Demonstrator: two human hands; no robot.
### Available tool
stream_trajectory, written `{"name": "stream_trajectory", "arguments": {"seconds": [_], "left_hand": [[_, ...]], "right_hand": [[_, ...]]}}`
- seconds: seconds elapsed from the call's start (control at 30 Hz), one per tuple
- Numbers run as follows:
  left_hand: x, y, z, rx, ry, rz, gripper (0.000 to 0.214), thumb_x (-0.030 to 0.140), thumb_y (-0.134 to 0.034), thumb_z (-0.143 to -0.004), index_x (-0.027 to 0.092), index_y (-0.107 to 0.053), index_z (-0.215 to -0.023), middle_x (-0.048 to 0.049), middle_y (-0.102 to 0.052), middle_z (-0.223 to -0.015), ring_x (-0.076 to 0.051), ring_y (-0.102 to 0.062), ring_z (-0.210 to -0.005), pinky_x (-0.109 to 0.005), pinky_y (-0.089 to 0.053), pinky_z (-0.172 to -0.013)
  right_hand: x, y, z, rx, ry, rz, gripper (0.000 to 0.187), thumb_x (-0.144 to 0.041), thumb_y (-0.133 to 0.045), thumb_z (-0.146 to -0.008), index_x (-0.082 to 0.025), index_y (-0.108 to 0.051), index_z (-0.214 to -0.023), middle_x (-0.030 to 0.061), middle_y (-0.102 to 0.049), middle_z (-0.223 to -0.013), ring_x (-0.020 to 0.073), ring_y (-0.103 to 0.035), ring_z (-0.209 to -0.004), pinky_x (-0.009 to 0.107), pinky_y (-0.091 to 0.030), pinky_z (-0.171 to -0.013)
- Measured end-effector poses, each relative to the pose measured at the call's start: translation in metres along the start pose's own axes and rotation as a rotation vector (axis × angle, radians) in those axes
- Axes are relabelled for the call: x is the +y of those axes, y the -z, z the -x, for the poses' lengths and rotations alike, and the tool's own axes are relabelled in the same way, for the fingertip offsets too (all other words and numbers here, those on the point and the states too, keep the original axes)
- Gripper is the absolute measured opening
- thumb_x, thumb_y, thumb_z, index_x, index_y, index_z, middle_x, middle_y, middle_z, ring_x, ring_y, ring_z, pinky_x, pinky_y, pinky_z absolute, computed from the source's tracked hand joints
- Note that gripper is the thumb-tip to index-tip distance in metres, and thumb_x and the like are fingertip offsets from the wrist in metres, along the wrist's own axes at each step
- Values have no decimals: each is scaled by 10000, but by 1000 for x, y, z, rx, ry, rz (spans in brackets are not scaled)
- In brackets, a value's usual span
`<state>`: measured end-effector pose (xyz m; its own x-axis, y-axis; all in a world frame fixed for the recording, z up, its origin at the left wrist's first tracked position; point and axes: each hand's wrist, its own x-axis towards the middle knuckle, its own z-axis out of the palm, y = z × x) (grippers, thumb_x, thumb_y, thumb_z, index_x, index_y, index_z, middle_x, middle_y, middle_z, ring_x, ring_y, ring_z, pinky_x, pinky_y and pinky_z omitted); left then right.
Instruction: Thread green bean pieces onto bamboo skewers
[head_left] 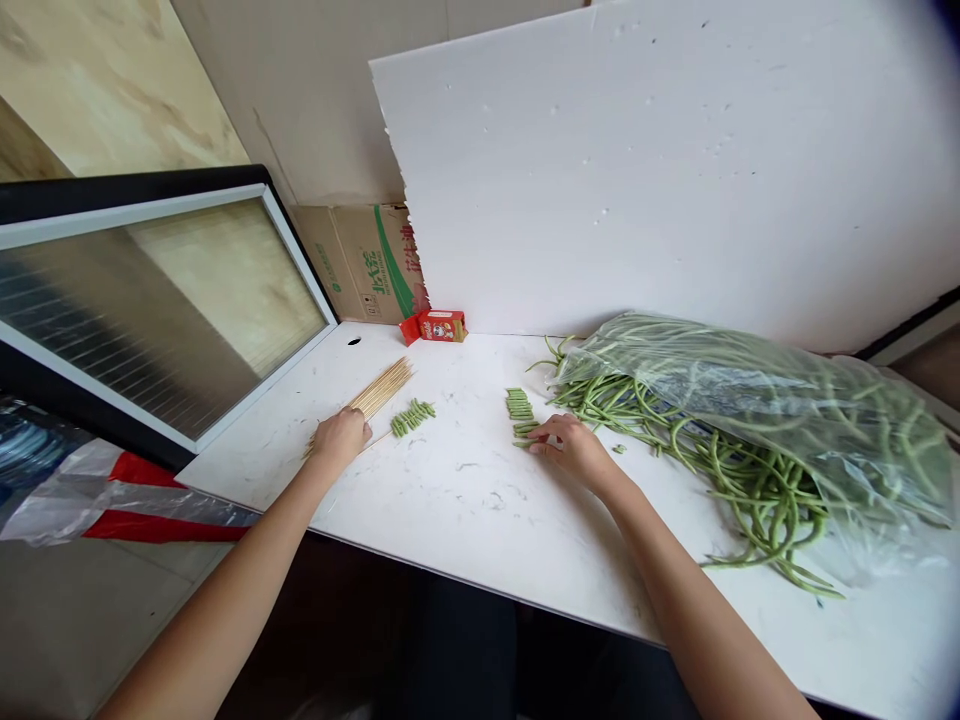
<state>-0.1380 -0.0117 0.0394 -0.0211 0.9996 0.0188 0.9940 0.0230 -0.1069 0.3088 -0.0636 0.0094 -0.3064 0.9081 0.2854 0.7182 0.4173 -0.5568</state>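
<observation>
My left hand is closed over the lower part of a bundle of thin bamboo skewers lying on the white table. A single skewer runs from beside that hand to a slanted row of cut green bean pieces; whether it passes through them is hard to tell. My right hand has its fingertips pinched at the near end of a second row of bean pieces, laid side by side. The lowest piece there is partly covered by the fingers.
Long green beans spill from a clear plastic bag on the right. A small red box stands at the back near a cardboard carton. A white foam board leans behind; a black-framed glass panel stands left.
</observation>
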Motion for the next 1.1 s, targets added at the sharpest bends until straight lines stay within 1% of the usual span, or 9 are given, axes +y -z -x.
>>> {"name": "stream_trajectory", "arguments": {"seconds": [0.23, 0.37, 0.53, 0.6, 0.77, 0.87, 0.93, 1.0, 1.1], "left_hand": [[-5, 23, 16, 64, 23, 137, 289, 374, -520, -922, 179, -732, -920, -114, -780, -1029, -256, -731, -875, -324, -540, -765], [2, 28, 36, 59, 22, 775, 292, 442, -682, -798, 177, -739, -906, -77, -807, -945, -227, -741, -880, -297, -565, -799], [38, 17, 73, -292, -13, 1141, 509, 595, -722, -795, 159, -759, -1054, -70, -802, -844, -169, -653, -616, -280, -504, -574], [53, 12, 86, -360, -51, 1218, 529, 602, -748, -786, 157, -763, -1072, -99, -812, -921, -181, -681, -674, -288, -522, -595], [77, 8, 109, -283, -143, 1281, 540, 586, -753, -824, 157, -774, -1150, -125, -801, -1055, -243, -738, -961, -367, -595, -875], [82, 3, 123, -208, -172, 1200, 462, 584, -651, -919, 170, -786, -1077, -107, -796, -1011, -198, -714, -818, -331, -596, -788], [85, -6, 133, -122, -144, 1182, 456, 572, -588, -964, 165, -763, -1074, -77, -766, -852, -173, -676, -678, -295, -567, -658], [88, -18, 142, -45, -123, 1155, 432, 539, -530, -1006, 175, -742, -1106, -61, -760, -866, -142, -635, -582, -280, -545, -602], [90, -32, 152, 79, -144, 1082, 378, 489, -524, -1025, 200, -743, -1131, -68, -776, -928, -183, -719, -745, -287, -580, -680]], "right_hand": [[-4, -11, 1, 3, -62, 92, 83, -264, -726, -939, -249, -807, -951, 69, -738, -941, 239, -666, -896, 323, -504, -762], [-10, -13, 2, 33, -65, 108, 94, -186, -699, -924, -221, -784, -911, 90, -712, -988, 240, -639, -901, 326, -496, -764], [-13, -10, 3, 91, -59, -22, 134, -203, -612, -977, -196, -742, -946, 82, -716, -959, 240, -622, -921, 345, -472, -823], [-11, -5, 2, 114, -82, -83, 136, -235, -605, -989, -197, -732, -955, 72, -732, -941, 230, -621, -888, 343, -463, -805], [-2, 4, -3, 298, -196, -259, 210, -405, -693, -952, -203, -751, -931, 71, -760, -910, 218, -630, -823, 342, -472, -755], [-2, 0, -5, 382, -302, -554, 370, -548, -794, -849, -194, -784, -958, 87, -771, -924, 214, -635, -779, 329, -488, -666], [-5, -6, -6, 393, -373, -786, 456, -603, -847, -773, -193, -801, -966, 83, -766, -899, 201, -627, -741, 319, -494, -623], [-11, -11, -6, 373, -427, -991, 468, -603, -893, -719, -202, -807, -944, 65, -759, -876, 178, -624, -716, 309, -514, -631], [-20, -15, -4, 284, -460, -1214, 413, -555, -917, -726, -210, -809, -926, 49, -764, -912, 145, -640, -728, 277, -541, -670]]}}
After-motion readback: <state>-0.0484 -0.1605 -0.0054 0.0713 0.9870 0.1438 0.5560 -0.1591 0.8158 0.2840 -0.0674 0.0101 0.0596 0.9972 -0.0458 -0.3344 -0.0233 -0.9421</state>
